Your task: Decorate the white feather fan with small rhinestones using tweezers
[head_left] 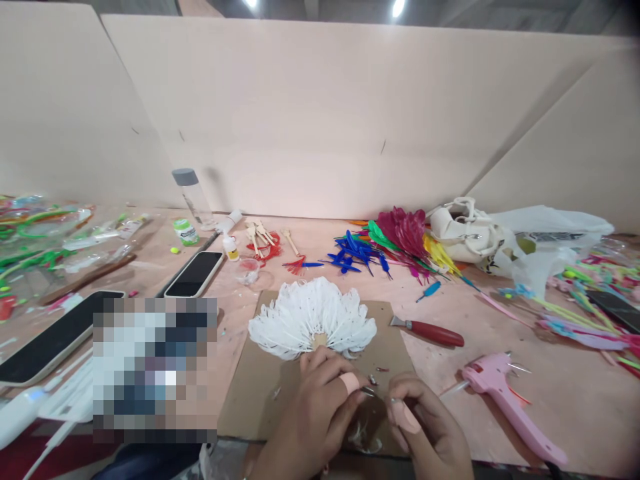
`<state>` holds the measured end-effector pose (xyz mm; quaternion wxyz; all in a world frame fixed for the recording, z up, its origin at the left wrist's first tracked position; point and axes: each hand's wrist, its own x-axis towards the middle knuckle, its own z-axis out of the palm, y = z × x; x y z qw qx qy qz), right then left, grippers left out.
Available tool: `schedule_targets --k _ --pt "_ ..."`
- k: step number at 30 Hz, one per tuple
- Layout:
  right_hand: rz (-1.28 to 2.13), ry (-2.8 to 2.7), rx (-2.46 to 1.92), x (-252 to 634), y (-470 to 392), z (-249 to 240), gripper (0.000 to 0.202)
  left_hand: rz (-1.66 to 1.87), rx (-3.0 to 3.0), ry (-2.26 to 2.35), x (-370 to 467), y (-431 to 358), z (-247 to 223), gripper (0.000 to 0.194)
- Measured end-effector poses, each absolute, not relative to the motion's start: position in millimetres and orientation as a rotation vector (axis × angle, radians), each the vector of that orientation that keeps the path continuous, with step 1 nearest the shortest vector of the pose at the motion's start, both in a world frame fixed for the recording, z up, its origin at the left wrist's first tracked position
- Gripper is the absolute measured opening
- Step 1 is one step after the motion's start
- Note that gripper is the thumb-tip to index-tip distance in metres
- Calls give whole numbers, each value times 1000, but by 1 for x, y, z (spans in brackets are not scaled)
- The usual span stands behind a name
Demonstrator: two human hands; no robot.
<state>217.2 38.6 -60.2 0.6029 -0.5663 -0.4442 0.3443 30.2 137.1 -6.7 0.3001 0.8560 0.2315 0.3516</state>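
Note:
A white feather fan (313,317) lies spread on a brown cardboard sheet (250,393). My left hand (320,407) is at the base of the fan, fingers curled, with a small dark item between thumb and finger. Just right of it, my right hand (425,420) is pinched near the other end of that item, which is too small to name. Small scraps and white feather bits (367,437) lie on the cardboard between and below my hands.
Right of the cardboard are a red-handled knife (435,333) and a pink glue gun (515,407). Coloured feathers (400,233) and a white bag (463,233) lie behind. Phones (195,275), a glue bottle (231,247) and a clear bottle (193,197) stand or lie left.

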Motion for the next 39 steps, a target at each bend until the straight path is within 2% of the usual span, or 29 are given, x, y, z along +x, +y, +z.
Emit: schedule_targets --k 5,13,25,39 --pt "976 -939 -1222 210 39 -65 32 1074 2294 531 30 139 -8 18" --pt "1120 -930 -1183 212 37 -59 35 1108 2396 547 30 140 -4 34" --pt "1153 -922 -1174 213 40 -59 35 1211 2514 464 31 144 -8 33" --pt "1264 -816 -1173 208 38 -49 50 1144 2585 494 31 139 1 30"
